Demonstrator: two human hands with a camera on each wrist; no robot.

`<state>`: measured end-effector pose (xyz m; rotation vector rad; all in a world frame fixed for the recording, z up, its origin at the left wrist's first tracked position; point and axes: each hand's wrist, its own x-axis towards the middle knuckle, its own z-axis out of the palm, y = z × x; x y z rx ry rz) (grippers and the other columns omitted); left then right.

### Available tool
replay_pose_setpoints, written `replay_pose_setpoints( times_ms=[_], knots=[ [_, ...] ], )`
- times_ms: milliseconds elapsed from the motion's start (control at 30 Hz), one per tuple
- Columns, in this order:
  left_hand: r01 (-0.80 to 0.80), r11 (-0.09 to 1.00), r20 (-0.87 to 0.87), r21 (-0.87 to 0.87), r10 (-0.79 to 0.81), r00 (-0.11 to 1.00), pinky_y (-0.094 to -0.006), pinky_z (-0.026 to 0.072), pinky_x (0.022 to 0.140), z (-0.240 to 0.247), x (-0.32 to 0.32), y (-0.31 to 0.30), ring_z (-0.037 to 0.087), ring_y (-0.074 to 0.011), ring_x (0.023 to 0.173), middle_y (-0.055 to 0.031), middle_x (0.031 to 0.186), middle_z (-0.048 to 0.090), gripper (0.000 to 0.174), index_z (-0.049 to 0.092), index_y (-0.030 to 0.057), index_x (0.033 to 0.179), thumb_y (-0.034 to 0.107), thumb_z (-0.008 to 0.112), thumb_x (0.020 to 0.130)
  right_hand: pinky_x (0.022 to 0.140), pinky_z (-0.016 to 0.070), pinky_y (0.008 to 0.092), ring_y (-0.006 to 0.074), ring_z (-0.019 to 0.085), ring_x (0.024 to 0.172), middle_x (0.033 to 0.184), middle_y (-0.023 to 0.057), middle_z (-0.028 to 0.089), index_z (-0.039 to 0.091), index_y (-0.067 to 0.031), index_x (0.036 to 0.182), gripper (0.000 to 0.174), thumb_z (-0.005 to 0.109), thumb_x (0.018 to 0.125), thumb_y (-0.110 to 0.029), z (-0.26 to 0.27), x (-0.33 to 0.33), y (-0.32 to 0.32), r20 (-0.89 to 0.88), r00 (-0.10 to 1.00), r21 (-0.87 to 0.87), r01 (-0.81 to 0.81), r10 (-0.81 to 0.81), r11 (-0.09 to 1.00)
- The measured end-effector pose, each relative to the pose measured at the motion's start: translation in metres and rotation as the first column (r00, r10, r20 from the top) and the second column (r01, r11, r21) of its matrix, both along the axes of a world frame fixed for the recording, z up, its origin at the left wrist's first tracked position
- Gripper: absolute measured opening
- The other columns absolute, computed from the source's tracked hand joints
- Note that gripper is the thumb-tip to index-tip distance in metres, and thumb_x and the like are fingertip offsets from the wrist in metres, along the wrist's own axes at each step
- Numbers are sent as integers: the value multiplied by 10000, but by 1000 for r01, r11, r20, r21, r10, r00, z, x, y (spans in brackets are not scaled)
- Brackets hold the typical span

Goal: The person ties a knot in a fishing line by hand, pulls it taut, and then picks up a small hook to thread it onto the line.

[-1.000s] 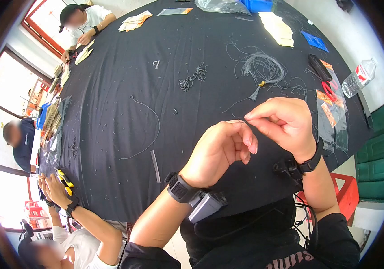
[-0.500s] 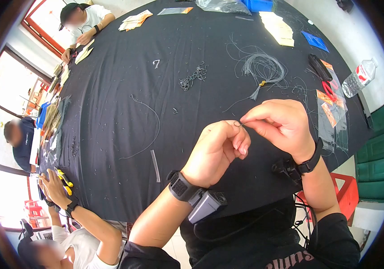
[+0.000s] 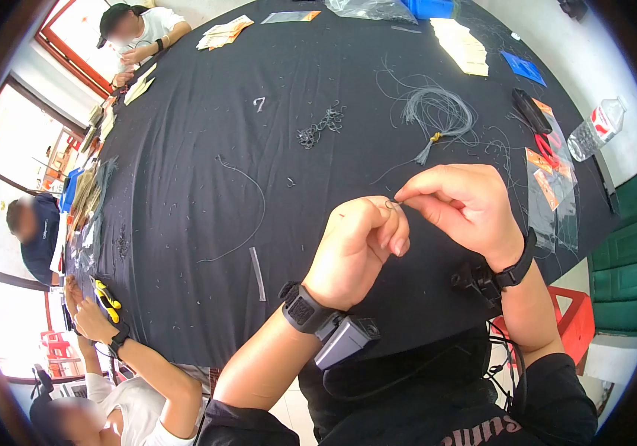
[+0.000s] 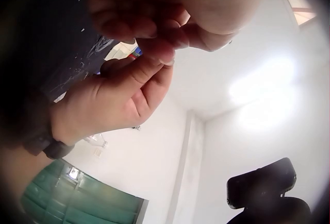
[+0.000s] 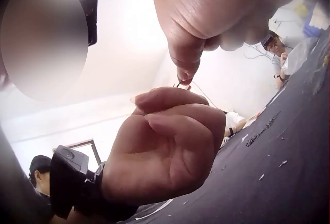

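A small dark fish hook (image 3: 391,204) shows between my fingertips in the head view, its bend lying against the left thumb and forefinger. My left hand (image 3: 359,249) holds it there with its fingers curled inward. Thumb and forefinger of my right hand (image 3: 463,204) pinch its other end, right at the left fingertips. In the right wrist view a short dark tip of the hook (image 5: 179,84) peeks out between the hands. Fingers hide most of it, and I cannot tell whether line is attached. Beyond lie a coil of fishing line (image 3: 437,111) and a pile of hooks (image 3: 320,128).
A single strand of line (image 3: 262,204) and a clear strip (image 3: 257,275) lie left on the black cloth (image 3: 177,223). Red-handled scissors (image 3: 545,151), plastic packets (image 3: 545,186) and a water bottle (image 3: 596,128) are at right. Other people sit around the table's left side.
Both hands have shifted slightly left together. The right fingertips have come closer to the left ones, and the hook's bend has come into clearer view.
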<state>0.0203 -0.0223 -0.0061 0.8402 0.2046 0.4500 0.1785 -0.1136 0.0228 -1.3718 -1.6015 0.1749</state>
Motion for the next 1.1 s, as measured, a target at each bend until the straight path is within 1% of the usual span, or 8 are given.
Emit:
replay_pose_setpoints(
  times_ms=[67,167,200,300,400,800,900,1100],
  knots=[
    [-12,1000,41,13,12,999,-309,361,638,-2,-1,2,408,-153,645,-45,613,454,364,405,99,583,234,442,920,555,455,238,126,614,605,787,76,691,711,-33,949,146,717,814,23,1,3,-1,9,999,-2,41,-41,999],
    [-91,975,-76,201,109,991,-310,398,661,5,-3,4,447,-153,675,-49,658,470,365,433,86,624,262,435,943,554,427,206,58,587,615,785,44,689,713,-21,963,127,705,844,25,0,15,-7,-169,983,-56,63,-72,996],
    [-61,956,-72,286,84,994,-310,431,692,2,-5,8,486,-159,718,-60,724,503,366,484,64,704,309,424,969,559,414,186,24,568,634,789,27,683,715,-10,967,105,691,870,21,1,15,-6,-193,980,11,55,-52,998],
    [-35,983,-70,183,48,996,-316,440,721,3,-2,6,502,-169,743,-68,774,534,373,519,59,767,345,415,982,572,443,195,53,600,646,796,48,689,713,-8,953,96,697,864,24,4,12,-9,-208,977,-8,46,-46,999],
    [113,993,-138,-29,-116,984,-323,442,747,14,-2,4,505,-175,750,-76,821,559,372,535,61,816,363,405,989,590,477,215,92,640,666,805,67,697,711,-8,938,93,710,851,24,6,8,-6,-96,995,54,7,-2,999],
    [124,992,-75,-36,-127,989,-315,434,737,11,-2,3,500,-154,743,-76,818,579,276,556,52,830,266,476,985,618,516,270,210,693,701,789,86,704,721,-44,924,128,744,804,-8,7,8,-4,43,999,53,-11,9,999],
    [80,996,-73,38,-77,994,-306,433,732,11,-2,3,520,-159,761,-86,826,597,279,579,36,835,245,478,989,561,474,256,157,644,624,771,70,694,723,-47,924,136,749,796,-8,3,9,-2,46,999,104,-16,11,995],
    [15,971,-82,239,5,997,-290,456,767,5,-3,5,578,-155,821,-113,889,650,238,619,1,870,167,492,985,463,274,241,60,350,482,628,-8,547,723,-56,933,163,745,777,-11,3,9,-4,35,999,50,-10,8,999]
  ],
)
